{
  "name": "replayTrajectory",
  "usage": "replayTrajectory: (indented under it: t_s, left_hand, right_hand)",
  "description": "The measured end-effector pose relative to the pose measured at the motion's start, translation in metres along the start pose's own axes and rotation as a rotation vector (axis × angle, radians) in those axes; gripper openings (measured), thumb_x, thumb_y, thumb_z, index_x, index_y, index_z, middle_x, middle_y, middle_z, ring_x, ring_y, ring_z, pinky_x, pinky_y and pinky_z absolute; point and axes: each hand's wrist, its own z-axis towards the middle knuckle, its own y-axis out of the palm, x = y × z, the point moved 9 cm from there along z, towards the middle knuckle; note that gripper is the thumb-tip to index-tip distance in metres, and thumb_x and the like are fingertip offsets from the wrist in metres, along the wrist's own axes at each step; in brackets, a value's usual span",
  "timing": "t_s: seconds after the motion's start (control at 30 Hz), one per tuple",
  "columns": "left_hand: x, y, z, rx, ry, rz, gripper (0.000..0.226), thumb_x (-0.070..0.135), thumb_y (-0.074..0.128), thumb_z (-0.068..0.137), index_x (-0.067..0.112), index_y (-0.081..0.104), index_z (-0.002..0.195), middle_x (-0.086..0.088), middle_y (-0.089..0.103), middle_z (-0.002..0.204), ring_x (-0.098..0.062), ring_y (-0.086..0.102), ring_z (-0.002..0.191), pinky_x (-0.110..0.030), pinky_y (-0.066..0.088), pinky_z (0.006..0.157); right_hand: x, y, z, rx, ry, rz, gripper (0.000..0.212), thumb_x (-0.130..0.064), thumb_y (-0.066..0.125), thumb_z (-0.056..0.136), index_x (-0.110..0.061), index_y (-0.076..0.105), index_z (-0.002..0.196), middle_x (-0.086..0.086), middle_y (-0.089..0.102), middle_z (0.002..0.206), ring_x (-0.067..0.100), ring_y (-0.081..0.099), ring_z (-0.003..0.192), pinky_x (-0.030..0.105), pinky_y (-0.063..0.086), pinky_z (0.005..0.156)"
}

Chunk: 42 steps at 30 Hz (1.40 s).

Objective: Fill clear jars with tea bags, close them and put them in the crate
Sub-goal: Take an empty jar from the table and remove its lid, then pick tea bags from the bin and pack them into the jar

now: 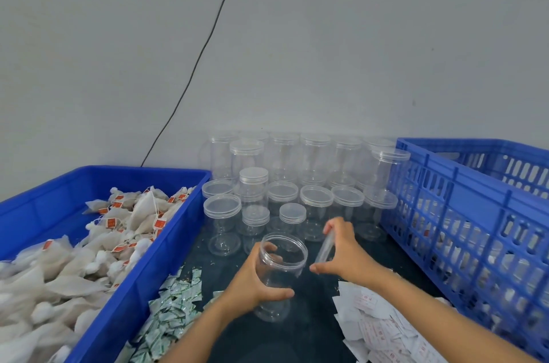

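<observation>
My left hand [252,282] grips an open, empty clear jar [280,270] over the dark table, tilted slightly toward me. Just to its right, my right hand [341,249] holds the jar's clear lid [325,248] on edge between fingers and thumb. At the left, a blue tray [130,288] is heaped with white tea bags [89,258] bearing orange tags. The blue slatted crate [463,214] stands at the right, with filled jars dimly visible through its wall.
Several empty clear jars with lids [297,178] stand stacked against the grey wall behind my hands. Small green-white sachets [172,306] lie beside the tray. White paper packets [383,330] lie near the crate. A black cable [208,45] runs down the wall.
</observation>
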Motion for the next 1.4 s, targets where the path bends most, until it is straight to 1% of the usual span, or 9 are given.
replayTrajectory:
  t_s: [0.27, 0.5, 0.63, 0.73, 0.87, 1.1, 1.2, 1.3, 1.4]
  left_hand:
    - [-0.006, -0.011, -0.019, -0.014, -0.063, 0.011, 0.093, 0.039, 0.091, 0.046, 0.033, 0.041, 0.124, 0.006, 0.057, 0.127, -0.001, 0.058, 0.115, -0.017, 0.047, 0.095]
    - [-0.003, -0.017, -0.021, -0.082, -0.177, 0.127, 0.081, 0.029, 0.092, 0.062, 0.033, 0.042, 0.126, 0.017, 0.052, 0.127, 0.006, 0.051, 0.113, -0.005, 0.042, 0.084]
    - [0.008, -0.029, -0.023, -0.113, -0.26, 0.278, 0.085, 0.029, 0.092, 0.062, 0.027, 0.041, 0.13, 0.019, 0.05, 0.123, 0.001, 0.051, 0.111, -0.007, 0.039, 0.088]
    - [0.02, -0.053, -0.024, -0.109, -0.313, 0.481, 0.078, 0.017, 0.088, 0.067, 0.021, 0.044, 0.132, 0.009, 0.056, 0.126, -0.012, 0.054, 0.118, -0.02, 0.043, 0.094]
    - [0.051, -0.102, -0.019, -0.006, -0.285, 0.616, 0.049, 0.0, 0.076, 0.077, 0.012, 0.058, 0.122, -0.004, 0.066, 0.121, -0.018, 0.062, 0.11, -0.029, 0.052, 0.091]
    - [0.072, -0.237, -0.047, 0.407, -0.202, 0.746, 0.025, -0.002, 0.06, 0.088, 0.015, 0.062, 0.105, -0.004, 0.067, 0.114, -0.014, 0.062, 0.102, -0.028, 0.052, 0.089]
    - [0.034, -0.269, -0.067, 0.323, -0.346, 0.922, 0.037, 0.014, 0.068, 0.088, 0.023, 0.056, 0.121, -0.001, 0.058, 0.13, -0.014, 0.056, 0.112, -0.023, 0.046, 0.089]
    - [-0.006, -0.266, -0.075, 0.1, -0.414, 0.921, 0.078, 0.039, 0.075, 0.081, 0.034, 0.033, 0.147, -0.002, 0.036, 0.151, -0.021, 0.04, 0.134, -0.037, 0.037, 0.11]
    - [-0.028, -0.245, -0.069, -0.054, -0.405, 1.006, 0.091, 0.041, 0.074, 0.08, 0.043, 0.016, 0.151, -0.005, 0.027, 0.154, -0.027, 0.031, 0.137, -0.045, 0.031, 0.114]
  right_hand:
    - [0.042, 0.055, -0.014, 0.047, 0.144, 0.206, 0.064, -0.032, 0.086, 0.066, -0.022, 0.032, 0.099, -0.001, 0.045, 0.11, 0.016, 0.05, 0.099, 0.026, 0.045, 0.079]
    - [0.047, 0.07, -0.015, -0.172, 0.209, -0.113, 0.062, -0.031, 0.084, 0.066, -0.021, 0.039, 0.109, -0.002, 0.049, 0.115, 0.015, 0.049, 0.104, 0.031, 0.045, 0.09]
    - [0.026, 0.063, -0.006, -0.251, 0.203, -0.042, 0.063, -0.005, 0.068, 0.078, -0.02, 0.038, 0.131, 0.0, 0.042, 0.134, 0.014, 0.043, 0.121, 0.026, 0.041, 0.098]
    - [-0.011, 0.038, 0.01, -0.103, 0.107, 0.051, 0.046, 0.015, 0.045, 0.082, -0.021, 0.059, 0.107, -0.008, 0.059, 0.117, 0.01, 0.053, 0.113, 0.015, 0.04, 0.088]
    - [-0.07, 0.015, 0.027, 0.056, 0.031, 0.22, 0.049, 0.021, 0.038, 0.08, -0.018, 0.067, 0.084, -0.006, 0.07, 0.091, 0.01, 0.066, 0.092, 0.005, 0.044, 0.068]
    - [-0.151, 0.055, 0.043, -0.007, 0.005, 0.56, 0.041, 0.02, 0.037, 0.085, -0.009, 0.066, 0.082, 0.0, 0.072, 0.082, 0.008, 0.068, 0.076, 0.02, 0.05, 0.067]
    - [-0.177, 0.083, 0.05, -0.075, -0.011, 0.597, 0.039, 0.019, 0.039, 0.085, -0.009, 0.067, 0.083, 0.003, 0.073, 0.085, 0.011, 0.068, 0.08, 0.024, 0.052, 0.073]
    - [-0.197, 0.104, 0.061, -0.102, -0.034, 0.588, 0.038, 0.017, 0.039, 0.086, -0.008, 0.068, 0.087, 0.001, 0.073, 0.086, 0.013, 0.069, 0.084, 0.021, 0.053, 0.072]
    - [-0.21, 0.123, 0.075, -0.12, -0.042, 0.596, 0.038, 0.016, 0.039, 0.087, -0.01, 0.067, 0.086, 0.001, 0.073, 0.086, 0.016, 0.068, 0.088, 0.021, 0.053, 0.073]
